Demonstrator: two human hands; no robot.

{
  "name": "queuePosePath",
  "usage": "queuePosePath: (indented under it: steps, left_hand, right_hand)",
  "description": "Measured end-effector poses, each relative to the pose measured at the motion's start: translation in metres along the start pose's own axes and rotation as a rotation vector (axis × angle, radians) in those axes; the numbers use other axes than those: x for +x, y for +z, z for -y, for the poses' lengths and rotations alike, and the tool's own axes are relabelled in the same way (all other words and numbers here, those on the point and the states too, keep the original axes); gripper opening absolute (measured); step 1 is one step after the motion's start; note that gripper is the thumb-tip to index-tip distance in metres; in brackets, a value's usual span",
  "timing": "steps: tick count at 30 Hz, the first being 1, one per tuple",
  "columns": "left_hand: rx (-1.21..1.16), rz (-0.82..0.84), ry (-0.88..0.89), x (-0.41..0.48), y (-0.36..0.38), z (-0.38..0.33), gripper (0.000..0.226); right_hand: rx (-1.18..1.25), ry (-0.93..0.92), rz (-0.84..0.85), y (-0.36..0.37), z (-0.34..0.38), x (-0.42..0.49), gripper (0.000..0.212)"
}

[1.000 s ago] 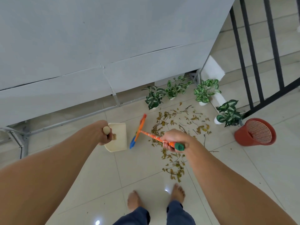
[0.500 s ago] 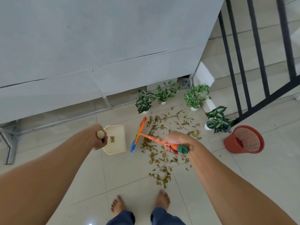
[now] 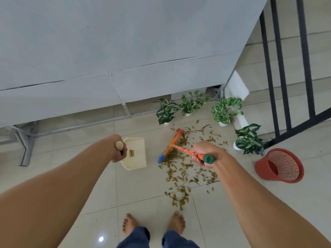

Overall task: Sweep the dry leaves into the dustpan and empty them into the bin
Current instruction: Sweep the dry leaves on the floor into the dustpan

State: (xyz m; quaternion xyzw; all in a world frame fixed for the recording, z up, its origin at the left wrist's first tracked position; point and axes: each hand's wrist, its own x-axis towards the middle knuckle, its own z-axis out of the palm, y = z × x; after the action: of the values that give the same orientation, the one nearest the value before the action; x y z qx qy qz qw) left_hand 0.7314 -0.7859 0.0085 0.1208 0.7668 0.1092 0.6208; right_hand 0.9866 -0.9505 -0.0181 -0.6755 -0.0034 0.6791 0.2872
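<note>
Cream dustpan [image 3: 138, 149] bears a small brown label [image 3: 132, 153], writing unreadable.

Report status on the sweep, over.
Left hand grips dustpan handle, right hand grips broom. Leaves on floor, dustpan empty. Potted plants border the pile.

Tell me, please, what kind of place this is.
Probably an indoor landing or hallway beside a staircase. A black railing with steps behind it stands at the right, the floor is glossy pale tile, and small potted plants line the grey wall.
</note>
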Motion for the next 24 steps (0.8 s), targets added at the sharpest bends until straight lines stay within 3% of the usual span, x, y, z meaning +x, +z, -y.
queuePosePath:
  steps: [9,20,24]
  left_hand:
    - [0.065,-0.024,0.024,-0.006,0.006,-0.002,0.007]
    - [0.097,0.000,0.021,-0.005,0.012,0.001,0.008]
    - [0.076,0.003,0.017,-0.005,0.017,0.001,0.010]
  right_hand:
    - [-0.114,-0.012,0.002,0.000,0.012,0.031,0.017]
    - [-0.004,-0.026,-0.017,-0.019,0.010,0.015,0.013]
    - [-0.034,-0.037,-0.009,-0.019,0.020,0.034,0.028]
